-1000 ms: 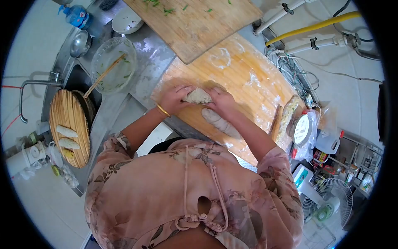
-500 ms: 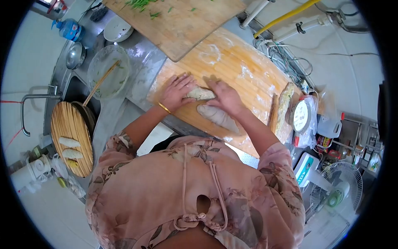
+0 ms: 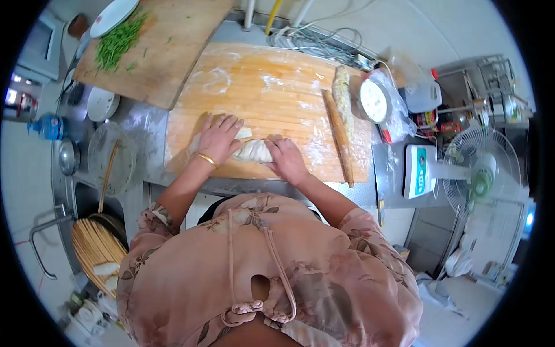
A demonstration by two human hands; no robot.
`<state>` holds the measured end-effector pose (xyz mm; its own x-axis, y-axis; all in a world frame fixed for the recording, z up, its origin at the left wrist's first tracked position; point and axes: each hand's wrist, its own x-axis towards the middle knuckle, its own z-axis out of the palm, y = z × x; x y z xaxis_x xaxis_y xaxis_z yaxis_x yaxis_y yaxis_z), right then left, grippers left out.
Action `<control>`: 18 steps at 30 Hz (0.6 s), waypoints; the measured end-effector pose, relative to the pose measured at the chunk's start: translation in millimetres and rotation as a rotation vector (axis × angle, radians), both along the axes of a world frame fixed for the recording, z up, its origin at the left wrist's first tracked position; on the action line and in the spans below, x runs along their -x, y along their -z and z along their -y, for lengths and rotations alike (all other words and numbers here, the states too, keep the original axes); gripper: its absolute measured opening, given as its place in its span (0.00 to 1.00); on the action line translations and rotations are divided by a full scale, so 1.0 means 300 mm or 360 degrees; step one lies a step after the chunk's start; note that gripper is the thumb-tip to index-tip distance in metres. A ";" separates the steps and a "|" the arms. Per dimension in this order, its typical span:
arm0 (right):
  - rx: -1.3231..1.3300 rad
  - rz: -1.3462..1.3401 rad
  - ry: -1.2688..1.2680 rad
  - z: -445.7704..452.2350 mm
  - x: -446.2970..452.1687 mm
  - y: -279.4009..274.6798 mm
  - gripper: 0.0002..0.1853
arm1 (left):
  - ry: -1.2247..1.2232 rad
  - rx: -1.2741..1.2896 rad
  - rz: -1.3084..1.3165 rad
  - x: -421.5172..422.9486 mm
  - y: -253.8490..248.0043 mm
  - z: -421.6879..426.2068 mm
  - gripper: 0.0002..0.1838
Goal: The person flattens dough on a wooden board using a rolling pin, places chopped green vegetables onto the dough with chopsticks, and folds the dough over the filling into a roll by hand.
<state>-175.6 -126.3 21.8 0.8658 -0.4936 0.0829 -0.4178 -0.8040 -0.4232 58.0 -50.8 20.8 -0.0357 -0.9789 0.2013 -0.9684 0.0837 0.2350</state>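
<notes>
A pale, elongated piece of dough (image 3: 254,152) lies near the front edge of the floured wooden board (image 3: 260,75). My left hand (image 3: 219,139) rests flat with fingers stretched out, its thumb against the left end of this piece. Under and behind those fingers shows another pale dough piece (image 3: 243,133), mostly covered by the hand. At the right end, my right hand (image 3: 284,159) is curled, its fingers gripping the nearer dough piece. A gold bangle (image 3: 207,159) circles my left wrist.
A rolling pin (image 3: 340,139) and a long, green-flecked dough roll (image 3: 343,95) lie at right, beside a white-filled bowl (image 3: 373,101). A cutting board (image 3: 167,58) with chopped greens (image 3: 121,43) overlaps the back left. Left are a glass bowl (image 3: 113,159) and a slatted round lid (image 3: 95,246).
The view has turned, bringing the chopped greens and rolling pin further into sight. My hands have moved from the farther, flecked dough piece to the smoother one nearer my body.
</notes>
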 end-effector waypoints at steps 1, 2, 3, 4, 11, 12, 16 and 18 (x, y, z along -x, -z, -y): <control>-0.0024 0.0005 0.0021 -0.004 -0.010 0.003 0.34 | 0.0001 -0.0054 -0.0017 0.008 0.007 0.022 0.26; -0.0011 0.0076 0.0011 -0.010 -0.011 0.017 0.33 | 0.0000 -0.0113 -0.0036 0.017 0.015 0.044 0.25; 0.0010 0.0067 0.0021 -0.020 -0.009 0.026 0.33 | -0.0007 -0.0173 -0.0056 0.027 0.020 0.062 0.24; 0.0033 0.0056 0.0026 -0.030 -0.008 0.031 0.33 | -0.0028 -0.0178 -0.0035 0.033 0.022 0.070 0.23; 0.0019 0.0204 0.0205 -0.057 0.085 -0.041 0.38 | -0.0170 0.0192 0.0040 0.078 0.010 0.069 0.13; 0.0078 0.0215 0.0323 -0.051 0.135 -0.042 0.38 | -0.0190 0.0309 0.0035 0.089 0.001 0.065 0.13; 0.0496 0.0096 0.0960 0.021 0.393 -0.009 0.36 | -0.0359 -0.0070 0.0052 0.102 0.021 0.053 0.18; 0.0435 0.0085 0.1202 0.059 0.495 -0.008 0.32 | -0.0492 -0.0139 0.0049 0.128 -0.002 0.068 0.20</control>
<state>-324.2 -144.1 24.3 0.2976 -0.9004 0.3173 -0.8749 -0.3902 -0.2868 19.5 -71.2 21.4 0.2613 -0.9578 0.1198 -0.9516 -0.2348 0.1985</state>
